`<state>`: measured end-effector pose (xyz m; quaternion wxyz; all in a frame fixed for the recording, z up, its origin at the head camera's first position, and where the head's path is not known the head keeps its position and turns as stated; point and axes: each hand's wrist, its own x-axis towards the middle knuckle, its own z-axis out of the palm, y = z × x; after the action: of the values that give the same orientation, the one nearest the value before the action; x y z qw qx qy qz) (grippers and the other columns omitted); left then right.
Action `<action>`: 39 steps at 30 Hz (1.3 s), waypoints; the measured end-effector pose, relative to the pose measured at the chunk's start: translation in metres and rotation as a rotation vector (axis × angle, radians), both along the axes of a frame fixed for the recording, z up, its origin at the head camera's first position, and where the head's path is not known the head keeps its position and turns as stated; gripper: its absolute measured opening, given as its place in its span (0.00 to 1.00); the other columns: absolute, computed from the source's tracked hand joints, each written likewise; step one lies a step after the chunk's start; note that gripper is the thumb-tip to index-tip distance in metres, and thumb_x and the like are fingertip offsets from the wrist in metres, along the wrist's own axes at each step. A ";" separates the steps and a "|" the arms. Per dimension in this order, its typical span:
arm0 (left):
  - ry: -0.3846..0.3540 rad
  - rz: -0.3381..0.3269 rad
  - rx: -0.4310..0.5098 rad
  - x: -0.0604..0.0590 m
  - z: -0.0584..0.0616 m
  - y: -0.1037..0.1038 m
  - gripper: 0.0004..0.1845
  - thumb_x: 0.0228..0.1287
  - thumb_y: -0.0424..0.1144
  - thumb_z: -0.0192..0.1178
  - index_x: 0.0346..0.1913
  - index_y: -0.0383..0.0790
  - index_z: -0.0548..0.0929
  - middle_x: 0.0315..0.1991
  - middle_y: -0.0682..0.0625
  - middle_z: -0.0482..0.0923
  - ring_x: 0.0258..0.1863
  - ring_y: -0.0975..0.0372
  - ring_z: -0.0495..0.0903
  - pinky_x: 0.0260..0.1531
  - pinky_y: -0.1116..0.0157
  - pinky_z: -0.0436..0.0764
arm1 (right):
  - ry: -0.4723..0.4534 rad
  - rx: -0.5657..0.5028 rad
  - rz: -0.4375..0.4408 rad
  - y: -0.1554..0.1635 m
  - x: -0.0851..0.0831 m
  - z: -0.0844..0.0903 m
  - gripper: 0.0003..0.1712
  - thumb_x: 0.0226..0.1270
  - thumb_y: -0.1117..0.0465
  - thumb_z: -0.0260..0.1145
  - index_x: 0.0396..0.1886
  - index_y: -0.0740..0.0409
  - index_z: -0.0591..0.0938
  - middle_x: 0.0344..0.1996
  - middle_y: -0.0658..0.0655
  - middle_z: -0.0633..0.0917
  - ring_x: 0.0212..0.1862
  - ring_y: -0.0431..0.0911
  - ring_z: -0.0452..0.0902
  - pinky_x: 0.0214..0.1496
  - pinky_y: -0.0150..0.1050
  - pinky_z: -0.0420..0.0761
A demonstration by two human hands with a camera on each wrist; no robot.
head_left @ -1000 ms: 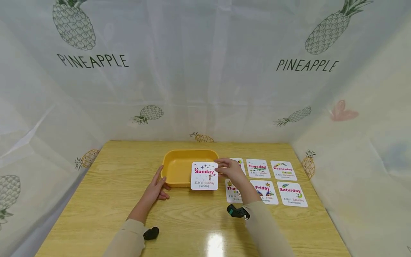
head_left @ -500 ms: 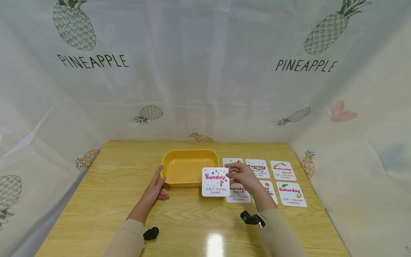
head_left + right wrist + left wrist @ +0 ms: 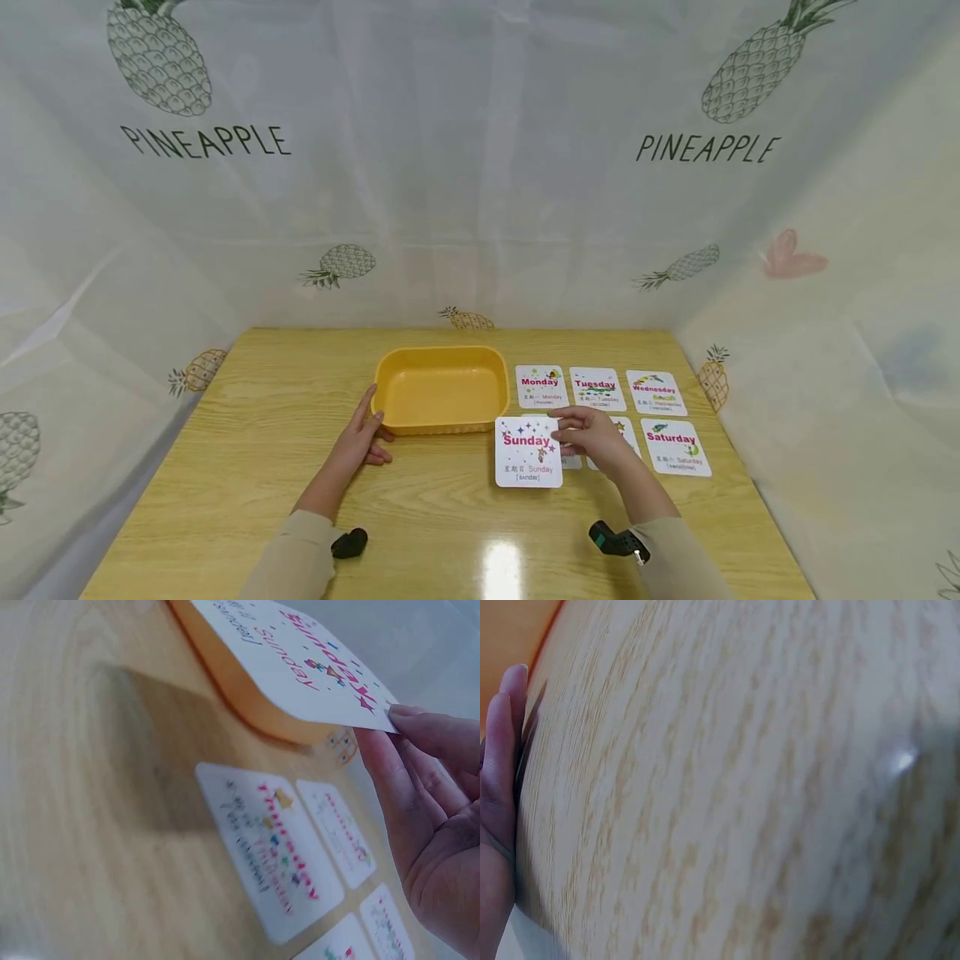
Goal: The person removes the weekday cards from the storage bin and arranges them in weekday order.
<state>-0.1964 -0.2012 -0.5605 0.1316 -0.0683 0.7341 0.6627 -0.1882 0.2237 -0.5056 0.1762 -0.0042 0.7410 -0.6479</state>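
My right hand (image 3: 596, 437) pinches a white square "Sunday" card (image 3: 528, 454) by its right edge, between thumb and fingertips. In the right wrist view the card (image 3: 292, 664) is raised above the table and casts a shadow. It partly covers the "Thursday" card (image 3: 270, 855), while my right hand hides much of the "Friday" card (image 3: 628, 432). My left hand (image 3: 358, 437) touches the left front corner of a shallow yellow tray (image 3: 442, 429), its fingers fairly straight. The left wrist view has only part of that hand (image 3: 499, 772), beside the tray.
Right of the tray lie the "Monday" (image 3: 540, 392), "Tuesday" (image 3: 597, 400), "Wednesday" (image 3: 656, 400) and "Saturday" (image 3: 675, 458) cards, in two rows with the others. The wooden table (image 3: 262, 433) meets pineapple-printed white sheets (image 3: 450, 167) at the back and sides.
My right hand has carried the "Sunday" card from over the tray's front right corner to the right and nearer to me, baring the "Monday" card. My left hand has stayed at the tray.
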 end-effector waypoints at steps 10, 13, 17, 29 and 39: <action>0.031 0.008 -0.040 -0.004 -0.013 -0.001 0.32 0.76 0.54 0.46 0.75 0.75 0.46 0.37 0.38 0.81 0.22 0.51 0.84 0.21 0.62 0.84 | -0.031 -0.008 0.001 0.023 0.028 -0.016 0.21 0.67 0.73 0.63 0.58 0.75 0.75 0.36 0.58 0.83 0.39 0.46 0.82 0.41 0.45 0.85; 0.035 0.001 -0.032 -0.004 -0.010 -0.001 0.32 0.76 0.55 0.46 0.76 0.74 0.45 0.37 0.38 0.80 0.22 0.51 0.84 0.22 0.62 0.84 | -0.039 -0.016 0.007 0.030 0.033 -0.022 0.21 0.67 0.73 0.63 0.58 0.75 0.75 0.35 0.58 0.83 0.38 0.46 0.82 0.40 0.44 0.85; 0.041 0.002 -0.028 -0.004 -0.007 -0.001 0.33 0.77 0.54 0.46 0.77 0.71 0.44 0.36 0.38 0.80 0.21 0.52 0.84 0.21 0.63 0.84 | -0.071 -0.039 0.021 0.038 0.041 -0.029 0.22 0.67 0.73 0.63 0.59 0.77 0.73 0.36 0.58 0.85 0.38 0.45 0.83 0.40 0.41 0.85; 0.031 0.008 -0.027 -0.003 -0.012 -0.002 0.32 0.77 0.53 0.46 0.76 0.74 0.45 0.36 0.39 0.80 0.21 0.52 0.84 0.20 0.62 0.84 | -0.110 -0.067 0.042 0.045 0.054 -0.044 0.22 0.66 0.73 0.64 0.58 0.78 0.75 0.36 0.58 0.85 0.38 0.45 0.83 0.40 0.42 0.85; 0.027 0.013 -0.022 -0.004 -0.012 -0.002 0.32 0.77 0.53 0.46 0.76 0.74 0.46 0.36 0.40 0.80 0.21 0.52 0.84 0.21 0.62 0.84 | -0.049 0.045 0.056 0.042 0.056 -0.045 0.24 0.60 0.73 0.69 0.55 0.78 0.76 0.35 0.60 0.85 0.35 0.47 0.83 0.35 0.40 0.85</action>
<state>-0.2003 -0.2030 -0.5726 0.1164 -0.0658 0.7427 0.6562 -0.1318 0.2661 -0.5507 0.2124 -0.0051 0.7504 -0.6259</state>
